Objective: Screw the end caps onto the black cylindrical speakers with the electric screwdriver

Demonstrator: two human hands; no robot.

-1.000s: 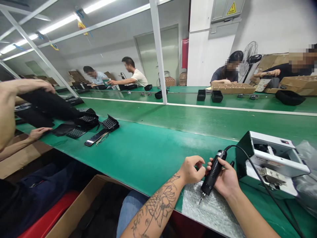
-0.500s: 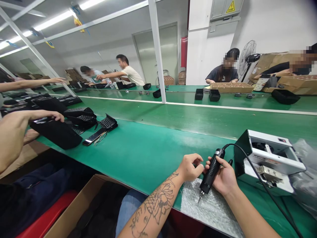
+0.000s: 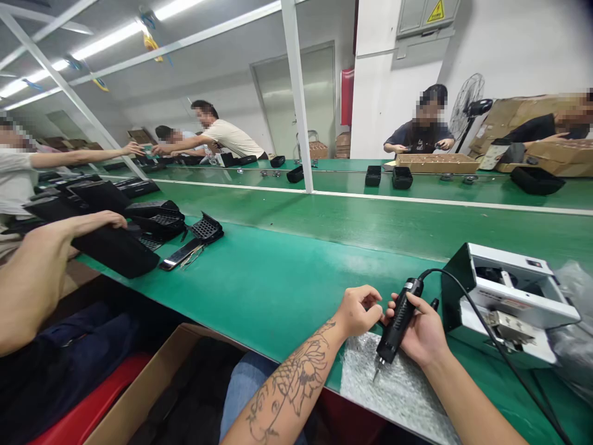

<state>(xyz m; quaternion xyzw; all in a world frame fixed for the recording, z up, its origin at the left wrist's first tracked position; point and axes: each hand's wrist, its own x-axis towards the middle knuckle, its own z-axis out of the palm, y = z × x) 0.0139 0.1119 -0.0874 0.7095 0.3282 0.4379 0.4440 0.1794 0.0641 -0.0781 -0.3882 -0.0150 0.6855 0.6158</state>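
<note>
My right hand [image 3: 424,337] is wrapped around a black electric screwdriver [image 3: 399,321], which is tilted with its bit pointing down. The bit hangs above a sheet of bubble wrap [image 3: 359,371] at the table edge. A black cable [image 3: 467,306] leads from the top of the screwdriver and curves away to the lower right. Close beside the tool, my left hand [image 3: 359,312] is closed with its fingers curled in; whether a small thing is inside them cannot be seen. The left forearm rests near the table edge.
A white and black machine [image 3: 504,290] stands right of the screwdriver, with clear plastic bags [image 3: 572,327] beyond it. On the left, a co-worker's arm [image 3: 44,266] rests by a black case [image 3: 118,247]. A phone [image 3: 180,254] lies near. A white post [image 3: 299,99] rises mid-table.
My hands and the screwdriver hold nearly the same pose. Across the table, a person in a light shirt leans further left, reaching to another person's outstretched hand. The view shifted slightly.
</note>
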